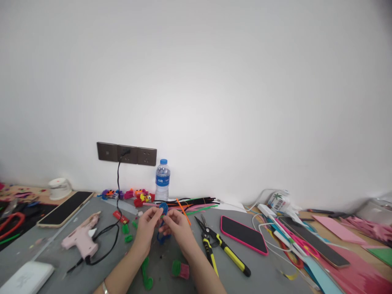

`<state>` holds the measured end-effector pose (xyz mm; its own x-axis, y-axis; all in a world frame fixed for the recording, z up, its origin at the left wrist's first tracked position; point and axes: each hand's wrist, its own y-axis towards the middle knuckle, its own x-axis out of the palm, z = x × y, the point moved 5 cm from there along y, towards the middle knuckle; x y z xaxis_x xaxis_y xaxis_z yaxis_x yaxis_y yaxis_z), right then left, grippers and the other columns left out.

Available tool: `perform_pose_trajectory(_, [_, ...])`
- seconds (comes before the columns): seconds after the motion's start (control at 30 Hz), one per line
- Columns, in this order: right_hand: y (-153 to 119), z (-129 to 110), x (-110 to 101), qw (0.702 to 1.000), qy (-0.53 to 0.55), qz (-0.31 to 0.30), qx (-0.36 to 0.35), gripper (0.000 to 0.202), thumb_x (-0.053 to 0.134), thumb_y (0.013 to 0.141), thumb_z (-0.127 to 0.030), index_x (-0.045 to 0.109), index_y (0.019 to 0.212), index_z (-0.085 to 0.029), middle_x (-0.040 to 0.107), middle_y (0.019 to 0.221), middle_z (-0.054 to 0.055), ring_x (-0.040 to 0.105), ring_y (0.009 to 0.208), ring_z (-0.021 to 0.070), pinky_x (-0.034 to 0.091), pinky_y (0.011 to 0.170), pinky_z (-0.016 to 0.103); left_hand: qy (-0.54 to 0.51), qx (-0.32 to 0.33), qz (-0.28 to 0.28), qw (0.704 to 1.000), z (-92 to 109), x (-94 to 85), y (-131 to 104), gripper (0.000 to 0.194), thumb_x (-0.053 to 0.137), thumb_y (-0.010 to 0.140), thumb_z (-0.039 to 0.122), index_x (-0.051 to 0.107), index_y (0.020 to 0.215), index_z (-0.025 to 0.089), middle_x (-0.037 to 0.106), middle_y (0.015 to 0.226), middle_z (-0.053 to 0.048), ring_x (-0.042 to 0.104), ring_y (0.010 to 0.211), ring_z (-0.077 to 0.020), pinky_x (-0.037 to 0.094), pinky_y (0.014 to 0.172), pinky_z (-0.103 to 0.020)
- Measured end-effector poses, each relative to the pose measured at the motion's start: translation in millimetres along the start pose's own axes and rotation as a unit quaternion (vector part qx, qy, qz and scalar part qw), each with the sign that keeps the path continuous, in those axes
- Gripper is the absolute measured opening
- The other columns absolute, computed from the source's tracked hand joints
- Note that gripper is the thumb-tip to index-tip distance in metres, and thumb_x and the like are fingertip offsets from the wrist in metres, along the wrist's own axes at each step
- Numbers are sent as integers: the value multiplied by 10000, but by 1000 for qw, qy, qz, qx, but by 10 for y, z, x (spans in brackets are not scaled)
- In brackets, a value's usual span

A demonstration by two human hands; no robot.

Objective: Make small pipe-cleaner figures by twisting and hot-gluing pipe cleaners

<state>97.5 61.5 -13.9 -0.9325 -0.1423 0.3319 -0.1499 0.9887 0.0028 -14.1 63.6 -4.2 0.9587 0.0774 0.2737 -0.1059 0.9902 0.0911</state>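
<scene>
Grey mat (113,265) against white wall (196,102) — both hands' grip (163,218) closed on blue fuzzy coil (163,208).

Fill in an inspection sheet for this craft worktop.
Surface: grey mat carries small scraps.
Job's things: blue fuzzy piece raised; curled green piece and green-and-pink piece lying nearer.
Clutter: yellow-handled pliers, handles spread, beside pink-edged phone.
Grip: left hand and right hand meet at the blue fuzzy piece.
Cables: black cord loops beside pink glue gun, another end plugged in; white cable at right.
Surroundings: water bottle upright by white wall; other people: nothing seen.
</scene>
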Motion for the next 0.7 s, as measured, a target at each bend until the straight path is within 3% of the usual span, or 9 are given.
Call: perform_pose_trajectory(0.7, [-66,24,53,996,75,37,13,481,837,545,-496,499,677,-180,596,567,-49,612,469,107,457,486,199,-42,-23,1,999,-27,22,-28,379,774,603,463,547,521,171,451,518,56,385,495,-92,316,443,-197])
